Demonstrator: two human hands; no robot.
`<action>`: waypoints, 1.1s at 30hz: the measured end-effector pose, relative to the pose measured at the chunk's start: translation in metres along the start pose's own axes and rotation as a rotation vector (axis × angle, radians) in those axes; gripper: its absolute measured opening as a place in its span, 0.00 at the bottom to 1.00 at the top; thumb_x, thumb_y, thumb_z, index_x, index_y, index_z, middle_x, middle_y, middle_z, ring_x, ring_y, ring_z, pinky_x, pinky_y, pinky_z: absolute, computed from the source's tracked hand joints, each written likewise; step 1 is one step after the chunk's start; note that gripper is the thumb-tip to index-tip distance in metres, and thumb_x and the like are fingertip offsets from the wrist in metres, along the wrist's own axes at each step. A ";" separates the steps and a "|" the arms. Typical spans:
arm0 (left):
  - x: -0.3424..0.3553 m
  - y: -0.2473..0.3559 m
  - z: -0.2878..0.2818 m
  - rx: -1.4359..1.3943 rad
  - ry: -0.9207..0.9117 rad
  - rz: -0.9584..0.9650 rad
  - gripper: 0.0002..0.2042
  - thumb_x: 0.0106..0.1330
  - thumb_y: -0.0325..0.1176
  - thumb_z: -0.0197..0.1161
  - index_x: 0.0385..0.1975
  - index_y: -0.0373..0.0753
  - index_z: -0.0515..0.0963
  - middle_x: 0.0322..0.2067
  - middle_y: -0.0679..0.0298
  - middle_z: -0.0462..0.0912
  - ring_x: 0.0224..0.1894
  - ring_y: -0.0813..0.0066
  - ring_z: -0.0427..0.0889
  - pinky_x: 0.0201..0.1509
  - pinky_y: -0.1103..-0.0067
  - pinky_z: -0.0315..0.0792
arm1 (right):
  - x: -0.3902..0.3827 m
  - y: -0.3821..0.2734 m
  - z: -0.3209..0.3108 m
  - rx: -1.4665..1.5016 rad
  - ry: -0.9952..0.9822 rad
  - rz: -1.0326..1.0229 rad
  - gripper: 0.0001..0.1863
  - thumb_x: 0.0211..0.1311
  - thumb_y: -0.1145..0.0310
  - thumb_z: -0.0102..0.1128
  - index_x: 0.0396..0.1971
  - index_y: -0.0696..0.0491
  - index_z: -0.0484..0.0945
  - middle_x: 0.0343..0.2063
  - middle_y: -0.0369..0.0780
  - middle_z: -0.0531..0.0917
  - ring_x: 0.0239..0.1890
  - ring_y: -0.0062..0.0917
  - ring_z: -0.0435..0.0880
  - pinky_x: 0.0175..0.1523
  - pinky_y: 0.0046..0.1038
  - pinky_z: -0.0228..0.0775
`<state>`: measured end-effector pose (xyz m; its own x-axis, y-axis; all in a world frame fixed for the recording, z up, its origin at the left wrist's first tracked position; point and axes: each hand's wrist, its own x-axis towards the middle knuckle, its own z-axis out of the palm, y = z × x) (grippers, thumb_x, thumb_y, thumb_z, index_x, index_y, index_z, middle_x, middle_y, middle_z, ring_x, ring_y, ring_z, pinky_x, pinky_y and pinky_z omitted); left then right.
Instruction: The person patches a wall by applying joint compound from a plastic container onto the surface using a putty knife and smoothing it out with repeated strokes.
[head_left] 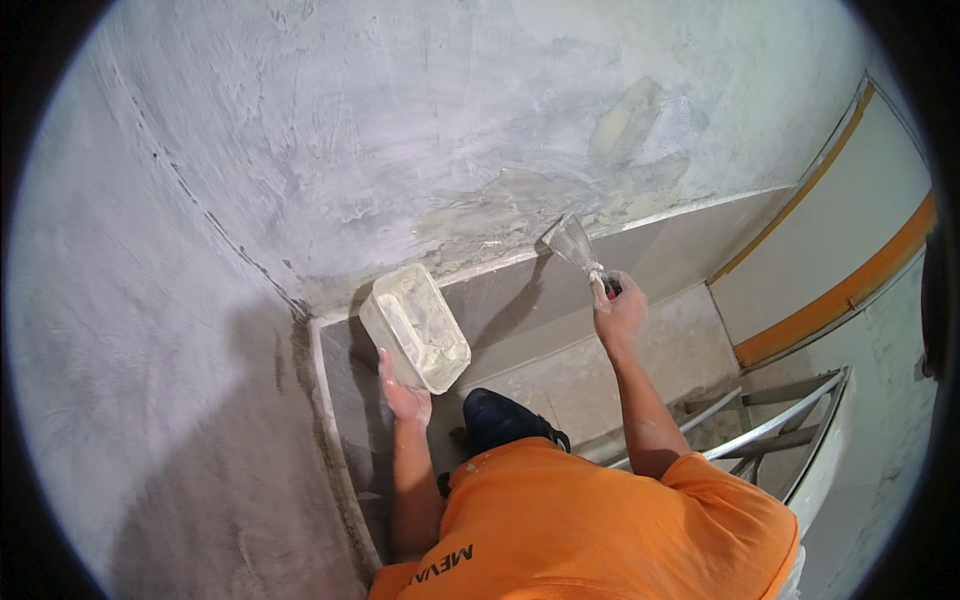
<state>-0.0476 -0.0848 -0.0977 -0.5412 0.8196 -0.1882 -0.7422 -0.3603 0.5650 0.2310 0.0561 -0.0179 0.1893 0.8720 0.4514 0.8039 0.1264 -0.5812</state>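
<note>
My left hand (405, 398) is closed on the lower side of a whitish rectangular plastic tub (385, 325), smeared inside with pale putty. The tub is tilted, its open top facing me. My right hand (620, 310) grips the handle of a putty knife (572, 243), whose wide blade is coated with filler. The blade's edge is at the lower part of the plastered wall (400, 130), just above the tile ledge; whether it touches I cannot tell. Beside the blade lies a rough, yellowish-grey patch (515, 205) on the wall.
Grey tiles (530, 295) line the lower wall below a pale ledge. At the right stand a white panel door with an orange-brown frame (835, 325) and a metal ladder (770, 430). My dark shoe (500, 420) shows beneath me. The left wall (110, 330) meets the far one at a cracked corner.
</note>
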 end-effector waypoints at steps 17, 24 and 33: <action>0.005 0.000 0.000 -0.007 -0.062 -0.039 0.32 0.74 0.55 0.48 0.68 0.37 0.59 0.65 0.58 0.67 0.66 0.58 0.69 0.70 0.62 0.63 | 0.007 0.071 0.083 0.248 -0.035 0.015 0.13 0.57 0.63 0.64 0.30 0.59 0.80 0.20 0.47 0.78 0.22 0.35 0.76 0.32 0.34 0.68; 0.005 -0.003 0.002 0.012 -0.045 -0.058 0.34 0.73 0.55 0.49 0.69 0.36 0.58 0.66 0.58 0.66 0.67 0.58 0.66 0.70 0.61 0.62 | -0.033 0.005 0.039 0.344 -0.143 -0.126 0.14 0.58 0.61 0.65 0.30 0.59 0.79 0.20 0.46 0.75 0.24 0.35 0.74 0.33 0.34 0.67; -0.002 0.005 0.010 0.094 -0.054 -0.046 0.35 0.72 0.57 0.49 0.70 0.37 0.56 0.68 0.58 0.64 0.69 0.58 0.64 0.71 0.61 0.60 | -0.005 -0.018 0.040 -0.025 -0.139 -0.133 0.13 0.57 0.61 0.65 0.36 0.54 0.82 0.31 0.48 0.84 0.35 0.47 0.84 0.41 0.44 0.74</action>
<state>-0.0465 -0.0842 -0.0866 -0.4835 0.8579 -0.1737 -0.7243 -0.2807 0.6298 0.1933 0.0686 -0.0367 0.0024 0.9057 0.4240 0.8307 0.2342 -0.5050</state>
